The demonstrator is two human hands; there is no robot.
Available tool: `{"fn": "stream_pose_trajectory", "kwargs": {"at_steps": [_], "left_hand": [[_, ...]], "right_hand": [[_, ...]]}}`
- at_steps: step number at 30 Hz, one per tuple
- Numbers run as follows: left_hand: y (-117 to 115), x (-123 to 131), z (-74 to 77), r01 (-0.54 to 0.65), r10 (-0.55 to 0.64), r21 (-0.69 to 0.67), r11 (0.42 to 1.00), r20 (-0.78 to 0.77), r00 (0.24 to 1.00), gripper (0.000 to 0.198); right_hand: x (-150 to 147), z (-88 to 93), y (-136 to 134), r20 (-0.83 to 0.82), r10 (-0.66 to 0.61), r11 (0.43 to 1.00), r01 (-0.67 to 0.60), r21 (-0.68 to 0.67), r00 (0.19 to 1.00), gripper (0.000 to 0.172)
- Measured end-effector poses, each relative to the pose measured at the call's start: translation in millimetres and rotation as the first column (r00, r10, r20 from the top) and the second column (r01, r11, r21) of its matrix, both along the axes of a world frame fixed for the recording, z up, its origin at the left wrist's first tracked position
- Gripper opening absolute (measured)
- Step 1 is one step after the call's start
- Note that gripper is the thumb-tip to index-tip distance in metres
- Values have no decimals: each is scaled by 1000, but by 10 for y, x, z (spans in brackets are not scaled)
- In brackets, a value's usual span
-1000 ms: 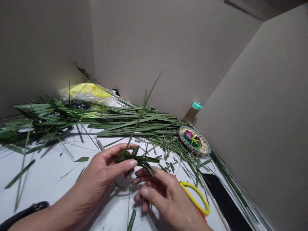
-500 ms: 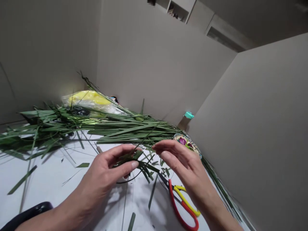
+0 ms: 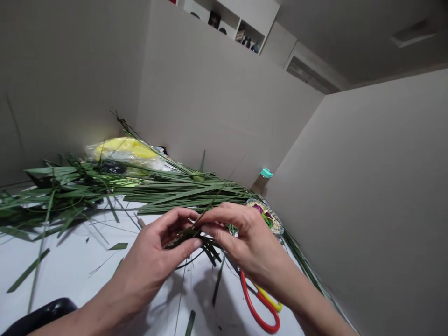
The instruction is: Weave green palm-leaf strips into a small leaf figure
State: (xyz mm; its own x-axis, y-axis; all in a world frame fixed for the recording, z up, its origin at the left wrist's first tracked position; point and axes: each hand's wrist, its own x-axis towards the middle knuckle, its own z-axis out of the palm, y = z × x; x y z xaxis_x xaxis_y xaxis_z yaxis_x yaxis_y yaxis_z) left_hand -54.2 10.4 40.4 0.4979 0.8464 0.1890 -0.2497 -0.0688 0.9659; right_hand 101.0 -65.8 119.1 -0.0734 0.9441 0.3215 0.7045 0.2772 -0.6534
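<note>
My left hand point(image 3: 152, 245) grips a small woven knot of narrow green palm-leaf strips point(image 3: 191, 238) between thumb and fingers. My right hand point(image 3: 238, 238) has come in from the other side, its thumb and fingertips pinching the same knot at its upper end. Loose strip ends stick out below the knot and one thin strip rises above it. Part of the knot is hidden by my fingers.
A long pile of palm leaves point(image 3: 182, 193) lies across the white table point(image 3: 75, 242), with cut scraps scattered about. Red-and-yellow-handled scissors point(image 3: 261, 303) lie under my right wrist. Beyond stand a decorated woven plate point(image 3: 268, 218), a teal-capped bottle point(image 3: 262, 179) and a yellow plastic bag point(image 3: 122, 150).
My right hand has moved left and closed onto the knot. The view has tilted upward, showing more of the wall shelves and leaving the scissors partly under my wrist.
</note>
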Motion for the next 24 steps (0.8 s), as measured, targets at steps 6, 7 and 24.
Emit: {"fn": "stream_pose_trajectory", "kwargs": {"at_steps": [6, 7, 24], "left_hand": [[87, -17, -33, 83, -83, -2, 997, -57, 995, 20], [92, -21, -27, 102, -102, -13, 995, -71, 992, 21], [-157, -26, 70, 194, -239, -298, 935, -122, 963, 36]], "right_hand": [[129, 123, 91, -158, 15, 988, -40, -152, 987, 9], [163, 123, 115, -209, 22, 981, -61, -182, 978, 11], [390, -135, -19, -659, 40, 974, -175, -141, 751, 21]]}}
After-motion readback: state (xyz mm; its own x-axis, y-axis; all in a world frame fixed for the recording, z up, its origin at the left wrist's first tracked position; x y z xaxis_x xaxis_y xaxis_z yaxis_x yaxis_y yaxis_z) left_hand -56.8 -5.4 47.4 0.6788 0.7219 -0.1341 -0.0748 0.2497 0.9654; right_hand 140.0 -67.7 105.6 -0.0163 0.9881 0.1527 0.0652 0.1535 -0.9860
